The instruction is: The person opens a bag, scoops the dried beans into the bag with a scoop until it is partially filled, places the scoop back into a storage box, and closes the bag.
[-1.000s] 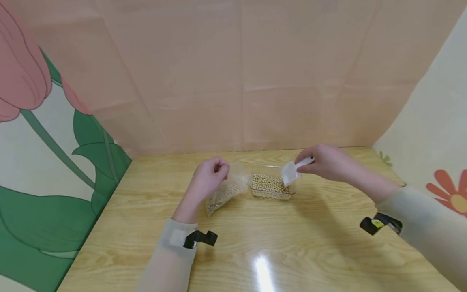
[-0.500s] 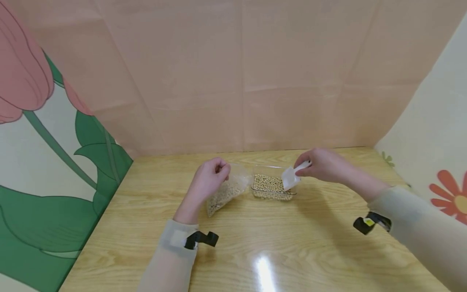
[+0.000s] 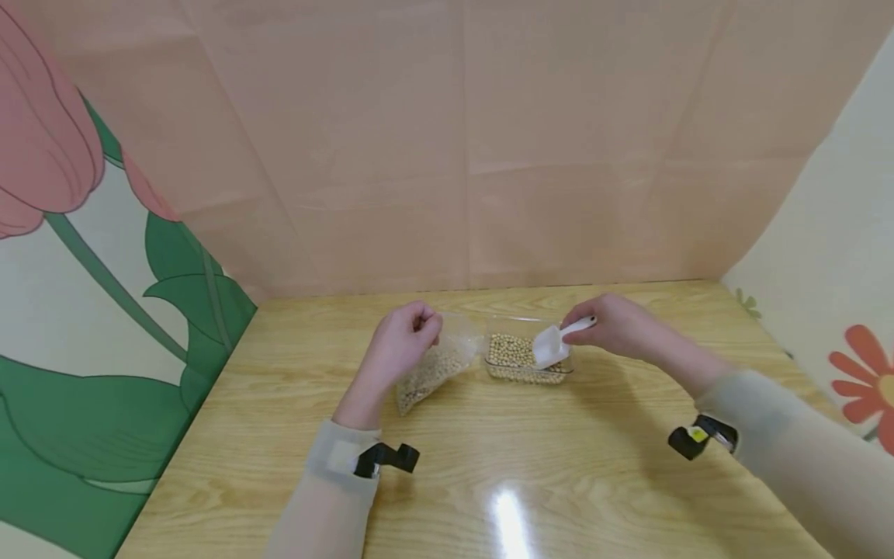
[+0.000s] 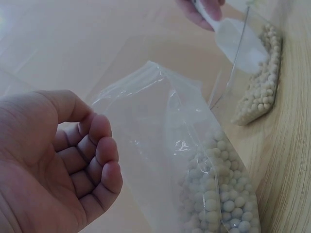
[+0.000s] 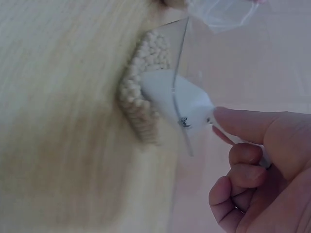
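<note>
My left hand point(image 3: 401, 338) pinches the top edge of a clear plastic bag point(image 4: 141, 116), thumb against curled fingers. Pale round beans point(image 4: 223, 194) that look like soybeans fill the bag's lower part. In my right hand point(image 3: 611, 326) is the handle of a white scoop point(image 3: 550, 347). Its blade dips into the beans point(image 3: 510, 351) inside a clear rectangular container point(image 3: 528, 380), just right of the bag. In the right wrist view the scoop's blade point(image 5: 170, 94) reaches past the container's rim, its tip among the beans.
The wood-grain table point(image 3: 447, 481) carries the bag and container near its back edge. A pink backdrop point(image 3: 461, 155) rises behind it, with a flower-printed sheet point(image 3: 91, 310) at the left and another sheet point(image 3: 838, 272) at the right.
My right hand has moved slightly down and inward, and the scoop has gone lower and a little left into the beans. The left hand and bag stay nearly still.
</note>
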### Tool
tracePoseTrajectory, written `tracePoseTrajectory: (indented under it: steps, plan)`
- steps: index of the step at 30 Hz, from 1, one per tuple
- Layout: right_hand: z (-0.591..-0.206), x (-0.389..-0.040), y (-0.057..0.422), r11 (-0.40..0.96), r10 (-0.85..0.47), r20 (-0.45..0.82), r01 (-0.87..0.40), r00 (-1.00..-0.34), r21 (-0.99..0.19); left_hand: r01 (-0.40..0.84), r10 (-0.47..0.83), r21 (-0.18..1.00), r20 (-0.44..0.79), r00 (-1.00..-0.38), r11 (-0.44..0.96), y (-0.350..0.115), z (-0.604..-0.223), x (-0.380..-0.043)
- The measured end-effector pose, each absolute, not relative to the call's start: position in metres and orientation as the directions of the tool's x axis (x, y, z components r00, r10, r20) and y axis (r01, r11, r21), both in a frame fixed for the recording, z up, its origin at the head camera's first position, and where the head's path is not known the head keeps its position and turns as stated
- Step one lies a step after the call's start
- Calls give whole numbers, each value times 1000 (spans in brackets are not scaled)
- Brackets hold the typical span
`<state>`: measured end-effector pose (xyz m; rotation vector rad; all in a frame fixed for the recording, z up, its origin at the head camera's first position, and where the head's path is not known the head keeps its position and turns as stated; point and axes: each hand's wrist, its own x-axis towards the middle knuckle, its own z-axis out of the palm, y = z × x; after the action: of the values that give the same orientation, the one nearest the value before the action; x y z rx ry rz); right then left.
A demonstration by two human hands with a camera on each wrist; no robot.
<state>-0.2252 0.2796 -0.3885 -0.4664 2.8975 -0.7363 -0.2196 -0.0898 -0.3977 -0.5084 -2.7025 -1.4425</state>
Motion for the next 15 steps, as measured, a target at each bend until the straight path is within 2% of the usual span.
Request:
tracePoseTrajectory:
  steps: [5, 15]
  plan:
    - [-407, -225, 288, 786, -280, -33, -209, -960, -582, 296, 262, 802, 181, -948, 519, -89, -397, -220]
    - [-428, -222, 276, 707, -199, -20, -129, -980, -695, 281, 261, 815, 166, -951, 507, -87, -396, -218]
